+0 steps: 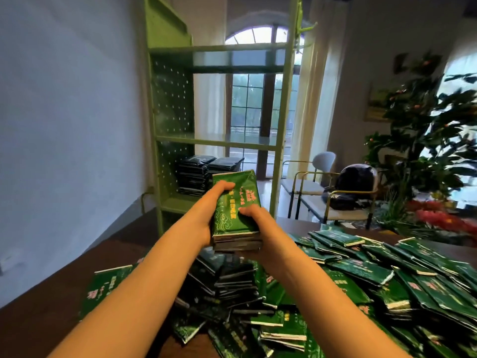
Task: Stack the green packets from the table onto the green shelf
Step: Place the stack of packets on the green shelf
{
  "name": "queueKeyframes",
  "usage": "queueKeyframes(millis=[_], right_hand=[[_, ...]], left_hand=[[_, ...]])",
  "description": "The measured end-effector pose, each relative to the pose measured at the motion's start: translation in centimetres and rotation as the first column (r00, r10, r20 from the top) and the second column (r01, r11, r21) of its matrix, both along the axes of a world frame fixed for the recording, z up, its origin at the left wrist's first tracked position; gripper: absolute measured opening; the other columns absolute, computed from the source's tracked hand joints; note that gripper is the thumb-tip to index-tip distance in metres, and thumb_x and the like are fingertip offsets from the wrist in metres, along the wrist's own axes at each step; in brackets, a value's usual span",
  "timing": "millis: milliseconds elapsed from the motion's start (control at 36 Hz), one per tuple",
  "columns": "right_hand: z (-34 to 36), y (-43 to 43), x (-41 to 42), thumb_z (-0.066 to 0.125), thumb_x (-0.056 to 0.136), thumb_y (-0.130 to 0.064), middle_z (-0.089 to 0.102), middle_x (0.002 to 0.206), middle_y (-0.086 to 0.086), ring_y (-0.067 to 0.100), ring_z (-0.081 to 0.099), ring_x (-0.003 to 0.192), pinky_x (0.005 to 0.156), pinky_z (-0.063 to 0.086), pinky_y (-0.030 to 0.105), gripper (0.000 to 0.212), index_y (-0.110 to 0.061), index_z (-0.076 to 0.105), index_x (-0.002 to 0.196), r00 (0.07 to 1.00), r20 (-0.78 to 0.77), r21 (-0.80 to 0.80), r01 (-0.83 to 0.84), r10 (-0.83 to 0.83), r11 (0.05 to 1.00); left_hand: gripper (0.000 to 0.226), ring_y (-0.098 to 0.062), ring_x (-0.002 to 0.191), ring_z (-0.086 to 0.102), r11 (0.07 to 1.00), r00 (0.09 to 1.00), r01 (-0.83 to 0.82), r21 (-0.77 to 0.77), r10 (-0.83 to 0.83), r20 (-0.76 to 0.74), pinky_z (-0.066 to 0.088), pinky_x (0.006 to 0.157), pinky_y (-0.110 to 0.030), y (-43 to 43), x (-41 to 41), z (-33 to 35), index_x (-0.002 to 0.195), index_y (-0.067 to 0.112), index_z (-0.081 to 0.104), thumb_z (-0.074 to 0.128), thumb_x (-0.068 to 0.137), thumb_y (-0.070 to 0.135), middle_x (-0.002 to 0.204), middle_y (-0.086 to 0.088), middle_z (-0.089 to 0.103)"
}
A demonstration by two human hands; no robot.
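Green packets [229,220], seemingly aloft, clasped by left hand [210,218], right hand [258,228].

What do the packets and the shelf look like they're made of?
The packets: probably glossy foil or plastic film, judging by the sheen, crinkles and flat pale sealed edges. The shelf: looks like sheet metal painted satin light green; thin posts and a perforated side panel suggest it.
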State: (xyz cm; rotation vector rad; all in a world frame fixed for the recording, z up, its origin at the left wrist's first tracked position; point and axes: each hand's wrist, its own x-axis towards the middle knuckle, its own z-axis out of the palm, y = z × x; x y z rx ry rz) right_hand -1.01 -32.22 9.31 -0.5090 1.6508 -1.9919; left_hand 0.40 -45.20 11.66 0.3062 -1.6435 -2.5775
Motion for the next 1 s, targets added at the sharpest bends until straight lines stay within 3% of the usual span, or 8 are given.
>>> queueKeyframes(millis=[194,306,389,472,556,611,833,1000], right_hand=[[0.6,-2.2,-3.1,0.062,0.083,-0.024,0.065,0.115,0.020,0.034,0.067,0.095,0.074,0.058,0.047,0.047,-0.014,0.050,0.127,0.988,0.137,-0.104,0.085,-0.070,0.991],[0.5,-4.0,-5.1,0.071,0.068,-0.029,0.066,0.113,0.021,0.039,0.067,0.097,0.076,0.055,0.059,0.062,-0.012,0.052,0.125,0.966,0.206,-0.148,0.188,-0.156,0.971],[0.5,-5.2,-6.1,0.070,0.066,-0.033,0.068,0.108,0.019,0.036,0.069,0.093,0.067,0.058,0.048,0.062,-0.013,0.056,0.123,0.936,0.279,-0.190,0.274,-0.216,0.943],[0.5,-6.2,-6.8,0.069,0.071,-0.033,0.069,0.105,0.019,0.034,0.070,0.089,0.059,0.057,0.039,0.056,-0.013,0.057,0.121,0.904,0.335,-0.223,0.350,-0.266,0.910],[0.8,-7.1,-7.1,0.068,0.075,-0.031,0.070,0.103,0.017,0.032,0.070,0.083,0.051,0.054,0.032,0.052,-0.013,0.056,0.123,0.887,0.352,-0.212,0.388,-0.300,0.897],[1.2,-7.3,-7.4,0.067,0.077,-0.033,0.070,0.103,0.015,0.028,0.069,0.079,0.045,0.051,0.026,0.051,-0.013,0.056,0.122,0.880,0.346,-0.178,0.403,-0.326,0.898],[2.2,-7.8,-9.0,0.063,0.077,-0.039,0.070,0.102,0.012,0.021,0.064,0.076,0.053,0.044,0.029,0.049,-0.012,0.061,0.117,0.860,0.279,-0.034,0.454,-0.428,0.890],[2.8,-7.4,-9.7,0.054,0.086,-0.044,0.065,0.094,0.011,0.023,0.058,0.076,0.055,0.039,0.031,0.043,-0.012,0.062,0.114,0.849,0.318,-0.035,0.456,-0.423,0.889]], left_hand=[[0.026,-0.024,0.058,0.068,0.997,1.000,0.019,-0.070,-0.018,0.016,0.058,0.059,-0.031,-1.5,-3.9,1.1,0.085,0.009,0.070,0.061,0.086,0.033,0.075,-0.010,0.071],[0.036,-0.028,0.073,0.066,0.993,1.000,0.022,-0.113,-0.022,0.001,0.054,0.078,-0.038,-2.4,-5.3,1.9,0.088,0.007,0.070,0.058,0.087,0.041,0.083,-0.013,0.071],[0.054,-0.030,0.080,0.064,0.985,1.000,-0.007,-0.172,0.009,0.012,0.051,0.085,-0.040,-3.4,-6.0,1.7,0.089,0.003,0.071,0.056,0.085,0.054,0.086,-0.019,0.070],[0.079,-0.032,0.100,0.059,0.943,0.999,-0.036,-0.332,0.042,0.011,0.045,0.099,-0.043,-4.5,-6.9,0.7,0.120,0.007,0.066,0.057,0.073,0.069,0.112,-0.018,0.066],[0.060,-0.030,0.111,0.064,0.912,0.999,-0.003,-0.410,0.018,0.032,0.047,0.103,-0.042,-5.3,-7.4,-0.4,0.113,0.019,0.069,0.043,0.088,0.067,0.113,-0.010,0.072],[0.067,-0.028,0.114,0.063,0.908,0.999,0.021,-0.419,-0.001,0.048,0.044,0.106,-0.045,-5.7,-7.9,-0.9,0.116,0.025,0.068,0.044,0.079,0.076,0.117,-0.007,0.071],[0.060,-0.030,0.109,0.066,0.949,0.999,0.031,-0.314,-0.038,-0.018,0.047,0.103,-0.047,-4.6,-9.4,-0.9,0.117,0.019,0.068,0.037,0.094,0.064,0.113,-0.014,0.071],[0.096,-0.030,0.127,0.052,0.957,1.000,-0.028,-0.289,0.026,-0.008,0.038,0.110,-0.049,-4.0,-11.8,-1.8,0.133,0.025,0.057,0.056,0.051,0.076,0.137,-0.011,0.057]])
